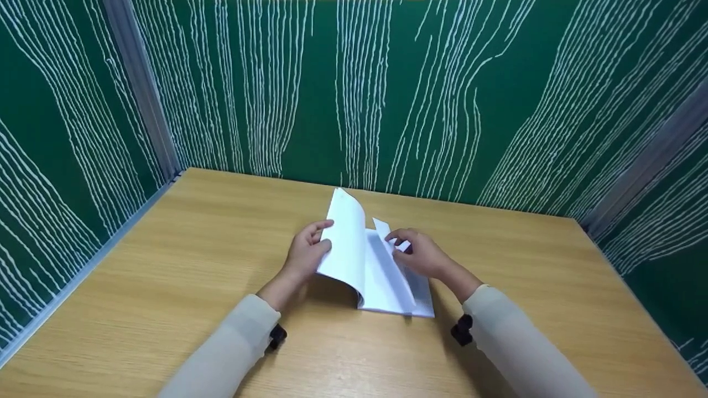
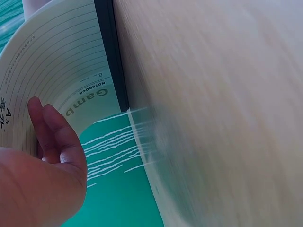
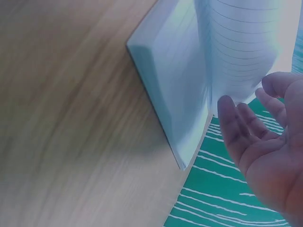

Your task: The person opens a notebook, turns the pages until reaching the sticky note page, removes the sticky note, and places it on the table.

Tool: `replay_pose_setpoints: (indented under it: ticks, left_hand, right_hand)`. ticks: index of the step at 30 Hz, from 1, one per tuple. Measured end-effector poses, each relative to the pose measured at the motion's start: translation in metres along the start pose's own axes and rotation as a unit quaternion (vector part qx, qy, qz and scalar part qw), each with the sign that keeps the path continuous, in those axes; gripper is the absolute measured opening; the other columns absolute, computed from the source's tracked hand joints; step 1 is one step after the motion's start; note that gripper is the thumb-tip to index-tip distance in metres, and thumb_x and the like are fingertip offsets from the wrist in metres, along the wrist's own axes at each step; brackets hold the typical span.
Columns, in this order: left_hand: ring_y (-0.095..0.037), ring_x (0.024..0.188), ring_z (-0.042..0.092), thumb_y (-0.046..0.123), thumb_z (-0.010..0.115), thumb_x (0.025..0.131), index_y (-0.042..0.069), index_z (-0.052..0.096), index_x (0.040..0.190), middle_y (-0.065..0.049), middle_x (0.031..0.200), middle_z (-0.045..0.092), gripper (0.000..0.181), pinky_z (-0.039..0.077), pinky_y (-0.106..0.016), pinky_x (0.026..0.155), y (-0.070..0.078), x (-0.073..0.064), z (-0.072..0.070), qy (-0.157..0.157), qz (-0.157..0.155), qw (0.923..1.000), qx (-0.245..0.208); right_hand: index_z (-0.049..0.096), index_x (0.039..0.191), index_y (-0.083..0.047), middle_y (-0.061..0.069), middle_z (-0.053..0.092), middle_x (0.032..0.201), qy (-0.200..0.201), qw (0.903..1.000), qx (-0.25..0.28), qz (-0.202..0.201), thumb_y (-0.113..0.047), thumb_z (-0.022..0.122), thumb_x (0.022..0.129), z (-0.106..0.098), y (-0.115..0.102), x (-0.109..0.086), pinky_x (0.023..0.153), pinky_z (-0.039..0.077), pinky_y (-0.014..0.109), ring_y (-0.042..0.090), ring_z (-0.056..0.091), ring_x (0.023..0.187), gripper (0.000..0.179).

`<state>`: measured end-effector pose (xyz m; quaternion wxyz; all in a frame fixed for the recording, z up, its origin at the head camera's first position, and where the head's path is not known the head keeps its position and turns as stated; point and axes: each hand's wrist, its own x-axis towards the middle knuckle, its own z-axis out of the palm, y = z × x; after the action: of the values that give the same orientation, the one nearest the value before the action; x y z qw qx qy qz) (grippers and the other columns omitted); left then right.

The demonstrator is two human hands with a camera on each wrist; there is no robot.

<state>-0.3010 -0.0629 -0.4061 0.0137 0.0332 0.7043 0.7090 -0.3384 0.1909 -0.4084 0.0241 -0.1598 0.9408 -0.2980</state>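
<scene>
A white-paged A5 notebook (image 1: 381, 287) lies open on the table, its dark spine (image 2: 110, 52) visible from the left wrist. My left hand (image 1: 307, 249) grips the cover and a thick bunch of pages, which curve up to the left. Its thumb is on the page side, with fingers against the printed cover (image 2: 90, 56). At the right, a lined page (image 3: 244, 42) stands up from the rest of the pages. My right hand (image 1: 420, 254) is beside this page, fingertips right at its edge. In the right wrist view its thumb and fingers are loosely bent and apart.
The notebook is on a wooden table (image 1: 221, 232). Green panels (image 1: 321, 99) with wavy white lines rise behind and at both sides, joined by grey posts (image 1: 146, 94). Dark wrist cameras (image 1: 462, 330) hang under both sleeves.
</scene>
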Motion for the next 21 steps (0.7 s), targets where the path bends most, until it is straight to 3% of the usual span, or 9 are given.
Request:
replay_pose_setpoints:
  ticks: [4, 8, 11, 17, 21]
  left_hand:
    - [-0.012, 0.064, 0.051, 0.009, 0.049, 0.078, 0.02, 0.052, 0.116, 0.004, 0.065, 0.048, 0.04, 0.041, -0.023, 0.059, -0.001, 0.001, 0.0, 0.012, 0.028, 0.9994, 0.017]
    - [-0.016, 0.076, 0.057, 0.007, 0.047, 0.079, 0.018, 0.05, 0.119, -0.001, 0.086, 0.063, 0.041, 0.044, -0.024, 0.064, 0.006, -0.003, -0.001, -0.002, 0.019, 0.9998, 0.004]
    - [-0.019, 0.086, 0.059, 0.008, 0.047, 0.08, 0.018, 0.049, 0.119, -0.005, 0.107, 0.062, 0.041, 0.047, -0.027, 0.068, 0.007, -0.004, -0.001, -0.01, 0.004, 0.9999, -0.01]
    - [-0.017, 0.085, 0.058, 0.009, 0.048, 0.079, 0.022, 0.051, 0.117, -0.002, 0.104, 0.06, 0.04, 0.046, -0.026, 0.066, 0.0, 0.0, 0.0, -0.001, 0.003, 0.9999, -0.012]
    - [-0.017, 0.077, 0.057, 0.009, 0.048, 0.079, 0.022, 0.051, 0.117, -0.003, 0.092, 0.06, 0.04, 0.045, -0.026, 0.063, 0.001, 0.0, -0.001, -0.004, 0.0, 0.9999, -0.012]
  right_hand:
    - [0.054, 0.11, -0.026, 0.001, 0.053, 0.104, 0.008, 0.9998, -0.011, -0.016, -0.02, 0.058, 0.08, 0.002, -0.005, -0.001, 0.07, 0.048, 0.029, 0.017, 0.054, 0.078, 0.03]
    - [0.054, 0.109, -0.027, 0.0, 0.051, 0.107, 0.012, 0.9998, -0.009, -0.009, -0.023, 0.058, 0.08, 0.004, -0.01, -0.002, 0.07, 0.048, 0.029, 0.017, 0.053, 0.081, 0.03]
    - [0.053, 0.11, -0.028, 0.0, 0.05, 0.11, 0.013, 0.9998, -0.009, -0.012, -0.024, 0.058, 0.079, 0.006, -0.015, -0.003, 0.07, 0.048, 0.029, 0.017, 0.053, 0.082, 0.031]
    - [0.053, 0.111, -0.028, -0.002, 0.048, 0.113, 0.011, 0.9995, -0.013, -0.026, -0.025, 0.058, 0.078, 0.01, -0.026, -0.005, 0.07, 0.048, 0.027, 0.015, 0.054, 0.08, 0.033]
    - [0.052, 0.112, -0.03, -0.004, 0.046, 0.115, 0.005, 0.9993, -0.017, -0.034, -0.028, 0.058, 0.078, 0.012, -0.032, -0.005, 0.069, 0.048, 0.025, 0.013, 0.055, 0.081, 0.034]
